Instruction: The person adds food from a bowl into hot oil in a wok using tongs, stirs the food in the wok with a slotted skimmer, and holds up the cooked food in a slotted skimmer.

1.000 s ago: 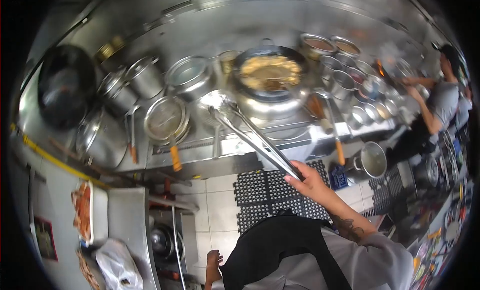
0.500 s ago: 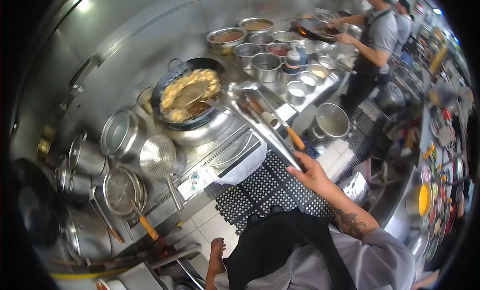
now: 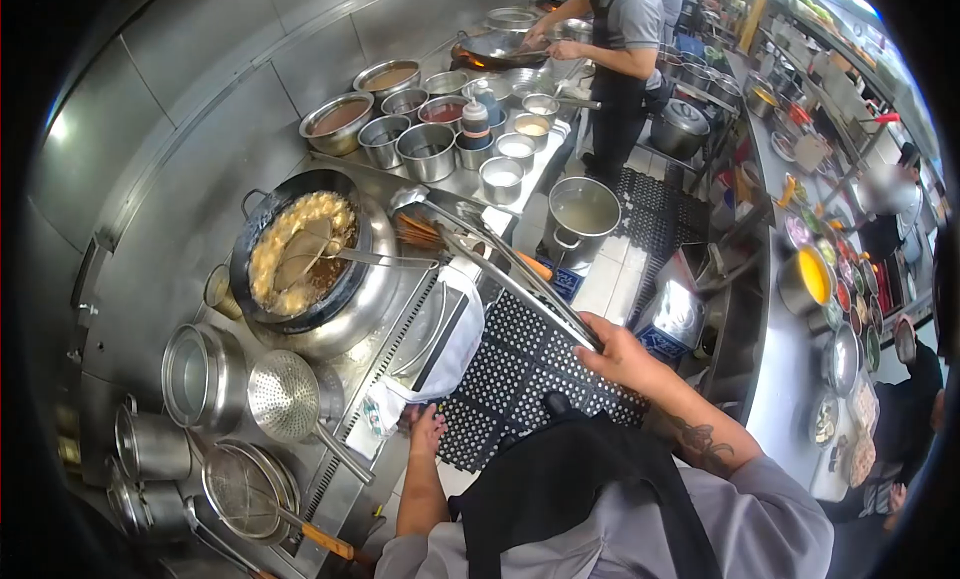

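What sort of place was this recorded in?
Most likely a restaurant or other commercial kitchen: a large wok holds pieces of food, many metal containers stand clustered nearby, and a co-worker in an apron handles a second wok over flames.

On the bench (image 3: 360, 369), the wok (image 3: 243, 259) has food pieces (image 3: 325, 207) and a skimmer (image 3: 302, 259) in it. Left of the wok, toward the near end, are a pot (image 3: 228, 379), a perforated ladle (image 3: 282, 397) and stacked sieves (image 3: 240, 489); beyond it, containers (image 3: 427, 154) stand in rows. A cloth (image 3: 455, 349) lies over the bench's front edge, the left hand (image 3: 427, 429) just beside it (touching or not, hard to tell). The tongs (image 3: 520, 284), in the right hand (image 3: 625, 357), extend over the floor mat (image 3: 530, 369) toward the bench. Farther back, a co-worker (image 3: 620, 69) stands before a second wok (image 3: 500, 47).
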### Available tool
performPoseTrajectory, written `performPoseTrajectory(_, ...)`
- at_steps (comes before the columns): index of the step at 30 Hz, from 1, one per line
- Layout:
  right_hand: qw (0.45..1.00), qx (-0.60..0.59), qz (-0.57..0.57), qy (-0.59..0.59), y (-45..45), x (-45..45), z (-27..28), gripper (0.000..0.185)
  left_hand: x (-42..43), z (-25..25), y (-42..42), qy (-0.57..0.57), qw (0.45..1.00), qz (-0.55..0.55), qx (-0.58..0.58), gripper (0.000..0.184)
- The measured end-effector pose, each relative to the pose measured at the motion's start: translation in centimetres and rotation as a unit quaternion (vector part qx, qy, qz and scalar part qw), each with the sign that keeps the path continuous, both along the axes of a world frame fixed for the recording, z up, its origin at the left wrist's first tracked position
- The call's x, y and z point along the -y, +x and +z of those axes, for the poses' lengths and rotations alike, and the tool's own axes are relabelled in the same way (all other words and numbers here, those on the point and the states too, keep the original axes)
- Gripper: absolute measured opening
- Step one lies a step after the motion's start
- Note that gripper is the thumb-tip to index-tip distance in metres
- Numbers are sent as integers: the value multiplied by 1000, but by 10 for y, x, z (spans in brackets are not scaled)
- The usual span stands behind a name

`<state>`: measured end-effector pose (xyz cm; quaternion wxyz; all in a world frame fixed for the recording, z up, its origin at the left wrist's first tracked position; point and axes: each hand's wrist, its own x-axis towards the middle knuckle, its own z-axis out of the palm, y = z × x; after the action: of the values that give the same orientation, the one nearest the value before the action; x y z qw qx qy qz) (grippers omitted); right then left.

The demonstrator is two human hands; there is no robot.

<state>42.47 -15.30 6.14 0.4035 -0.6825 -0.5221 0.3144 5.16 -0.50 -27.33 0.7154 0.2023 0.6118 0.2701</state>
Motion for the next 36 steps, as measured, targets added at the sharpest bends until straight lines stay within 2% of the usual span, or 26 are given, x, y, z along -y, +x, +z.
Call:
performPoseTrajectory(1,1000,7,-6,-14,4,3,0,51,0,-12,2,20,999,-10,38,71)
performPoseTrajectory(2,999,14,-16,-29,8,6,0,51,0,-13,9,28,999,-24,11,58)
performPoseTrajectory(3,996,89,-6,-2,15,7,-4,52,-1,-12,10,46,998,-40,6,51)
performPoseTrajectory(4,997,78,23,5,25,5,-14,51,0,-16,12,61,996,-72,4,45)
performPoseTrajectory(5,997,77,-18,2,31,6,-38,50,1,-21,16,70,995,-66,-17,44)
performPoseTrajectory(6,995,96,-12,-6,30,7,-14,50,2,-20,17,82,994,-62,-37,43)
performPoseTrajectory(7,996,87,-13,13,36,4,-30,51,1,-13,15,75,991,-95,-48,39)
performPoseTrajectory(8,991,122,-9,58,39,0,-41,47,7,-7,12,84,994,-69,-22,36)
performPoseTrajectory(10,996,84,14,16,41,-2,-16,41,8,-18,-7,104,989,-99,-22,25)
performPoseTrajectory(12,994,59,24,94,47,-7,-30,37,15,2,-2,127,981,-120,-78,15)
performPoseTrajectory(13,994,45,47,84,52,-2,-19,37,9,-33,-58,127,979,-139,-78,15)
performPoseTrajectory(14,994,30,73,75,53,3,-3,37,4,-54,-59,283,920,-224,-149,13)
performPoseTrajectory(15,993,9,92,74,58,7,6,38,2,-71,-42,431,826,-298,-209,10)
performPoseTrajectory(20,982,-58,129,126,95,41,43,41,-18,-77,27,334,834,-414,-146,16)
performPoseTrajectory(21,979,-40,126,155,104,47,41,43,-21,-79,45,311,835,-435,-130,17)
performPoseTrajectory(24,986,-30,84,140,126,81,57,44,-23,-84,85,240,837,-485,-86,21)
performPoseTrajectory(25,996,-40,50,60,129,94,71,42,-20,-82,83,211,837,-499,-77,23)
performPoseTrajectory(26,993,-15,6,116,129,105,65,41,-18,-80,82,184,838,-509,-66,24)
performPoseTrajectory(29,989,44,-81,118,120,153,84,43,-21,-74,90,114,840,-529,-29,29)
performPoseTrajectory(31,976,76,-187,82,106,193,100,44,-17,-68,106,67,835,-546,2,32)
performPoseTrajectory(32,964,121,-229,66,104,214,98,44,-9,-60,127,71,847,-526,-27,27)
performPoseTrajectory(33,946,148,-280,68,99,235,100,43,9,-33,164,75,856,-508,-55,23)
performPoseTrajectory(34,935,111,-336,29,90,256,115,43,24,-8,196,79,863,-492,-85,20)
performPoseTrajectory(36,902,125,-413,2,77,301,124,46,44,19,243,95,837,-536,-52,26)
